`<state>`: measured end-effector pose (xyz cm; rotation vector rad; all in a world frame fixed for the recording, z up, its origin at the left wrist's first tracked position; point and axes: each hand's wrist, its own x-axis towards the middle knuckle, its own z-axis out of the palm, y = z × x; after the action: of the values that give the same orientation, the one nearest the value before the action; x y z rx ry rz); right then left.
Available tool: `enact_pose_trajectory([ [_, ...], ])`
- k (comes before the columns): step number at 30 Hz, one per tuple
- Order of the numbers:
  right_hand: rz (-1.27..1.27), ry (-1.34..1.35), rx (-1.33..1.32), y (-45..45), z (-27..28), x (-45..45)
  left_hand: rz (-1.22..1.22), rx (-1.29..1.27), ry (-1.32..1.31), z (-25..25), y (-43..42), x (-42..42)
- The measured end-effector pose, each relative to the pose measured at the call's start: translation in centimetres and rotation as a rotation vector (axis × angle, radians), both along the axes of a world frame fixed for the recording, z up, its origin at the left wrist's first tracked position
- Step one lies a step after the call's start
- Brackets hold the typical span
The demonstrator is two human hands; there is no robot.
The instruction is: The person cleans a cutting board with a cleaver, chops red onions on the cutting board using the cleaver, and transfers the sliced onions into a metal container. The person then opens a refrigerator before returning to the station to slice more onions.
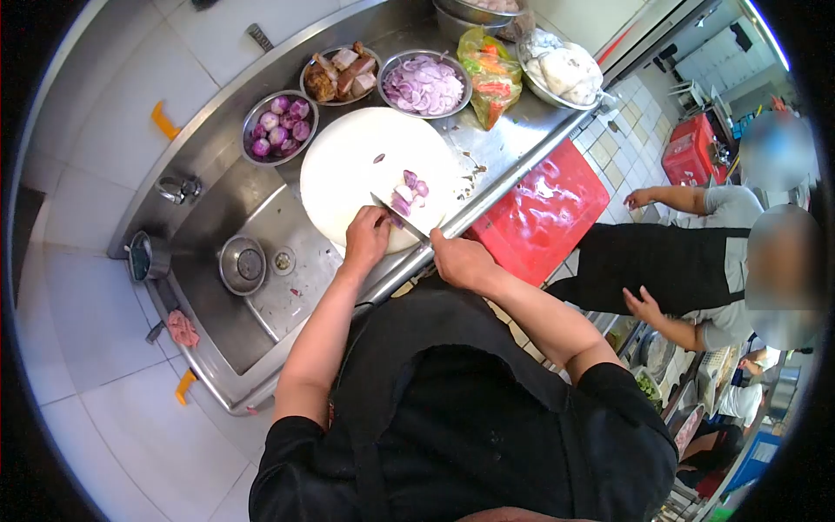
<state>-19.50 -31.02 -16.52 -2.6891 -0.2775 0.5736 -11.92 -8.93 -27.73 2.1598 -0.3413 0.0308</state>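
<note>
A round white cutting board (339, 165) lies at the edge of the steel sink counter. My right hand (461, 261) is closed around the handle of a knife (414, 228), whose blade rests over the board. Beside the blade, my left hand (367, 237) has its fingers curled and pressed onto a piece of purple onion (397, 221), mostly hidden by the fingers and blade. Several cut onion pieces (412, 188) lie just beyond the knife. A small dark purple scrap (378, 158) sits farther up on the board.
Bowls hold whole peeled onions (278, 130), meat chunks (352, 74) and sliced onions (426, 84). A vegetable bag (489, 74) and a bowl of whitish food (565, 74) stand beyond. The sink basin (235, 322) is left, a red container (548, 213) right. A person in an apron (652, 265) stands nearby.
</note>
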Motion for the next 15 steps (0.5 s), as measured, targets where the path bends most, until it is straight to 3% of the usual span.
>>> enact_pose_trajectory([
  [15,0.030,0.003,-0.016,-0.8,-0.1,0.7,0.056,-0.056,0.004,-0.5,-0.4,-0.1],
])
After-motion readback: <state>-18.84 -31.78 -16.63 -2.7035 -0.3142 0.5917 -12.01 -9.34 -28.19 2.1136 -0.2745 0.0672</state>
